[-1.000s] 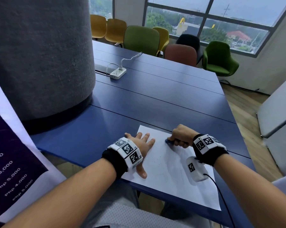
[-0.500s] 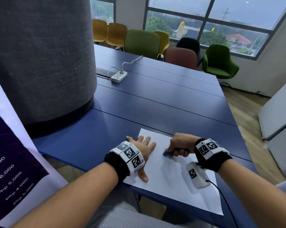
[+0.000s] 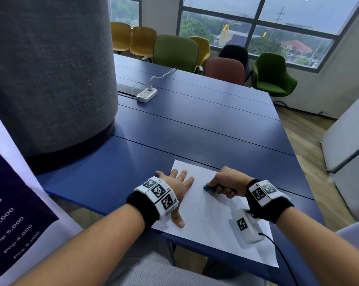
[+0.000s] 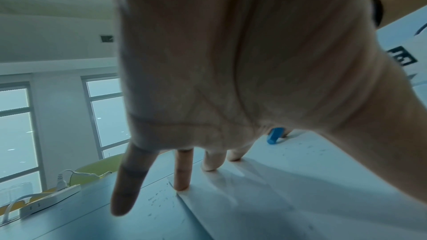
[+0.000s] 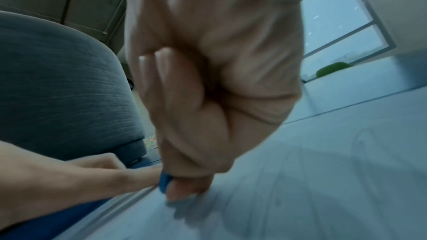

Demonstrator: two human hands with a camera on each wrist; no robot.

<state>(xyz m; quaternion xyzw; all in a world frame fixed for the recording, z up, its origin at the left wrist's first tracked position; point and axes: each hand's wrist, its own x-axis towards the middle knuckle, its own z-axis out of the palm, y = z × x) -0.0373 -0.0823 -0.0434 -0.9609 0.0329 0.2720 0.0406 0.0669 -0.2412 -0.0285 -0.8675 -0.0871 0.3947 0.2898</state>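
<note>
A white sheet of paper [image 3: 211, 221] with faint pencil marks lies at the near edge of the blue table [image 3: 195, 129]. My left hand [image 3: 177, 183] lies flat with spread fingers [image 4: 182, 169] on the sheet's left edge, pressing it down. My right hand [image 3: 226, 182] is curled round a small blue eraser [image 3: 207, 187], whose end touches the paper near the sheet's upper middle. The same blue eraser [image 4: 273, 136] shows past the left palm, and the eraser [image 5: 165, 182] sticks out below the right fist.
A wide grey felt-covered column [image 3: 50, 75] stands on the table at the left. A white power strip [image 3: 146, 94] with a cable lies at the back. Coloured chairs [image 3: 175, 52] line the far side under windows. A printed banner [image 3: 7, 219] hangs at the near left.
My right hand has slid the eraser toward me and slightly left over the paper, then a little back to the right. The left hand has stayed flat on the sheet.
</note>
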